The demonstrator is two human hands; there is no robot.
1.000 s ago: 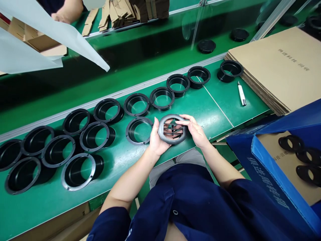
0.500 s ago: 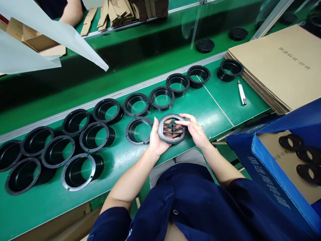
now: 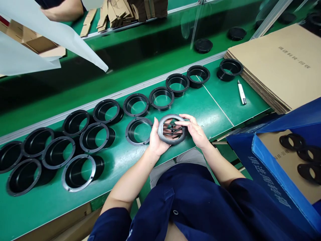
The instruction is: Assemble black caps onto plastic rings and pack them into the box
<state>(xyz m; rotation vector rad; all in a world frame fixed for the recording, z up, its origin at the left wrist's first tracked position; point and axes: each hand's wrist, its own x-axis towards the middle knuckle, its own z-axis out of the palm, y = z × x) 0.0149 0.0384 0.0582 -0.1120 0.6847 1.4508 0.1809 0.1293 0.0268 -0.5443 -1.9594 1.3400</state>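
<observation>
Between my two hands is a round air vent with a smooth dark grey rim [image 3: 163, 136] and thin black slats across its opening. My left hand [image 3: 156, 142] cradles it from the left, thumb up along the rim and fingers showing behind the slats. My right hand [image 3: 197, 133] grips the right side, with a fingertip reaching over the rim onto the slats. Just left of the vent stands a black flanged ring [image 3: 129, 131] on the green bench. More such black flanged rings, among them one near ring [image 3: 66, 180], stand to the left and behind.
A white utility knife [image 3: 241, 92] lies at right, beside stacked cardboard sheets [image 3: 273, 60]. Below them a blue box [image 3: 269, 180] holds several black oval-looking parts [image 3: 292, 141]. Across the green conveyor [image 3: 120, 67], which carries black discs [image 3: 203, 46], another person's arm [image 3: 62, 12] shows near cardboard pieces.
The other person's forearm at the top left has shifted left and now lies more level. My hands and the air vent look almost unmoved.
</observation>
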